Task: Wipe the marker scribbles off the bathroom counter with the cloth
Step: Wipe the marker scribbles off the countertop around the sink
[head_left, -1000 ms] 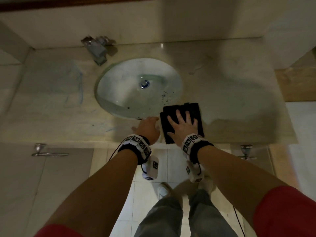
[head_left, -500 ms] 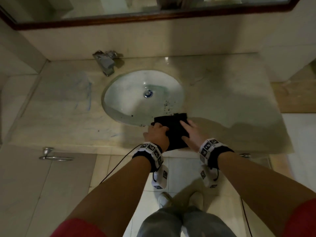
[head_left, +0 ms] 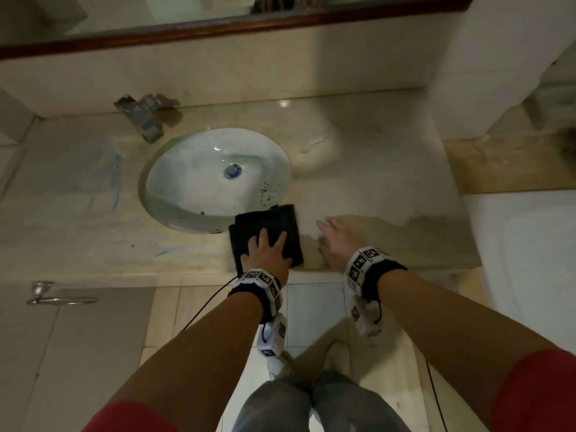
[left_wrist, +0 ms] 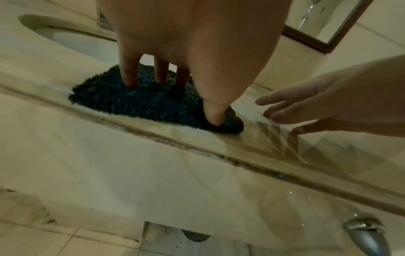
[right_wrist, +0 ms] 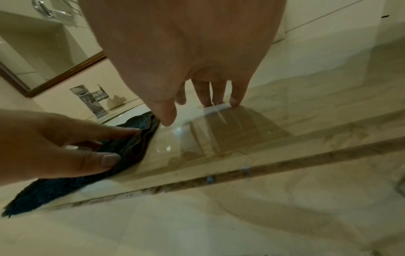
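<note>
left hand (head_left: 268, 249) is pressing flat on the dark folded cloth (head_left: 265, 232), fingers spread and straight on top of it, thumb down on the cloth's near corner in the left wrist view; nothing is being pinched. the cloth is lying on the table (head_left: 374, 182) at the front edge, its far corner just overlapping the rim of the sink (head_left: 215, 179). right hand (head_left: 338, 241) is sitting just beside the cloth on the right, apart from it, fingers straight and loosely spread, fingertips (right_wrist: 234, 102) touching the bare stone in the right wrist view, holding nothing.

blue marker scribbles (head_left: 117, 179) are showing on the table left of the sink, well apart from the cloth, with a shorter blue streak (head_left: 165, 251) near the front edge, closer to it. the sink bowl is lying between the cloth and the larger marks. dark specks (head_left: 268, 191) are sitting in the basin's right side, just beyond the cloth. a square metal faucet (head_left: 141, 118) is standing at the back left of the sink, under a wood-framed mirror (head_left: 237, 21). a metal towel ring (head_left: 50, 294) is hanging on the cabinet front below the table at left. the tiled floor (head_left: 193, 310) and the person's grey trousers are showing below.
</note>
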Motion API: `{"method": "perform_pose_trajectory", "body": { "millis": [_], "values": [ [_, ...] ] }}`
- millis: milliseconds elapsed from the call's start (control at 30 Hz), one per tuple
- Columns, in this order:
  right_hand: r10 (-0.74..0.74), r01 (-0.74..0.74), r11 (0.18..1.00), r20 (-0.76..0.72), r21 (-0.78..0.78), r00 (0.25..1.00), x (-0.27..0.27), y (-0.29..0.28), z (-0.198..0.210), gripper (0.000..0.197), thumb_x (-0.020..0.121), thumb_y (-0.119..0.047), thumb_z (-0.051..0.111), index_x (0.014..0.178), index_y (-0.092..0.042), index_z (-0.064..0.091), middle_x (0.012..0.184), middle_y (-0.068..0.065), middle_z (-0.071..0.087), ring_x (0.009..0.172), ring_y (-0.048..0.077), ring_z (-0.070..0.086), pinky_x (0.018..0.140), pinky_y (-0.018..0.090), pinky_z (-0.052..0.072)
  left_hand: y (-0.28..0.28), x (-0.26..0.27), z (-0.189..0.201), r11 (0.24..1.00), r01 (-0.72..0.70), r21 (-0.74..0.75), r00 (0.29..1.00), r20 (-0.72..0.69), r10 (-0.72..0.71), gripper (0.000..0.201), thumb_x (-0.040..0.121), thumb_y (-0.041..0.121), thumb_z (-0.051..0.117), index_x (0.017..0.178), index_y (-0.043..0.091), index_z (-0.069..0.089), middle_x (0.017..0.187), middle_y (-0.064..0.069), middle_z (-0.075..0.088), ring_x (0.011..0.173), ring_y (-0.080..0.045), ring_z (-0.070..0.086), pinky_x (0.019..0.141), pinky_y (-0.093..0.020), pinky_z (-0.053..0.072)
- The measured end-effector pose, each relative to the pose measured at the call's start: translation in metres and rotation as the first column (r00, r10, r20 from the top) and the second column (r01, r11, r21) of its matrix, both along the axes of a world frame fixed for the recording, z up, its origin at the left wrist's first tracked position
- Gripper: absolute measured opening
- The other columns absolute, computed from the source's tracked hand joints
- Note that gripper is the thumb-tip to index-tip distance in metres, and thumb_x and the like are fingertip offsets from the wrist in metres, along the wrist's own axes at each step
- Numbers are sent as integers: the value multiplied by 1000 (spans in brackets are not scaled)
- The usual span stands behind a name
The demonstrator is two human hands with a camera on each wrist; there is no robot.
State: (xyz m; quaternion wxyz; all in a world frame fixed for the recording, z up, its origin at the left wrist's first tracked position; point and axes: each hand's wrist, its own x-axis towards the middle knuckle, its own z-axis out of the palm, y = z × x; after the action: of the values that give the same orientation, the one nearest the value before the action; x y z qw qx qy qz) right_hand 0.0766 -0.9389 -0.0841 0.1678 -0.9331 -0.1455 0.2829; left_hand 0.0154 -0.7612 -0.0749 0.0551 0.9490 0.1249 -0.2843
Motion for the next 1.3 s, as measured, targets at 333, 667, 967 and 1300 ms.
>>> {"method": "perform_pose_trajectory", "body": {
  "millis": [333,667,967,1300],
  "values": [
    [-58,55,989,-14,-140,998,-19,22,1,70,95,-44,46,153,-31,10,163,6,-3,149,31,-3,120,47,10,22,-6,-3,999,45,-25,999,-16,-46,71,96,49,46,151,43,2,162,1,-11,148,-30,-1,112,-54,28],
    [-98,83,977,-69,-194,993,-44,104,12,70,95,-48,46,152,-38,8,163,3,-4,147,40,-5,119,53,10,103,-28,-9,993,110,-34,994,4,-110,72,96,48,47,151,42,2,162,0,-13,148,-30,-4,114,-53,25],
    [-195,159,942,-97,-294,976,-59,183,3,77,91,-64,40,152,-40,0,160,8,-22,144,44,-18,117,59,0,189,-49,-15,989,144,-38,988,59,-141,63,99,49,36,152,40,4,162,-1,-12,148,-29,-5,116,-53,19],
    [-319,296,916,-44,-272,947,-72,195,-4,96,81,-70,50,151,-41,-8,158,4,-28,143,37,-27,116,58,-7,274,-65,-32,988,151,36,980,125,-155,57,101,46,27,153,35,6,162,0,-6,149,-27,1,117,-46,22]
  ]
}}
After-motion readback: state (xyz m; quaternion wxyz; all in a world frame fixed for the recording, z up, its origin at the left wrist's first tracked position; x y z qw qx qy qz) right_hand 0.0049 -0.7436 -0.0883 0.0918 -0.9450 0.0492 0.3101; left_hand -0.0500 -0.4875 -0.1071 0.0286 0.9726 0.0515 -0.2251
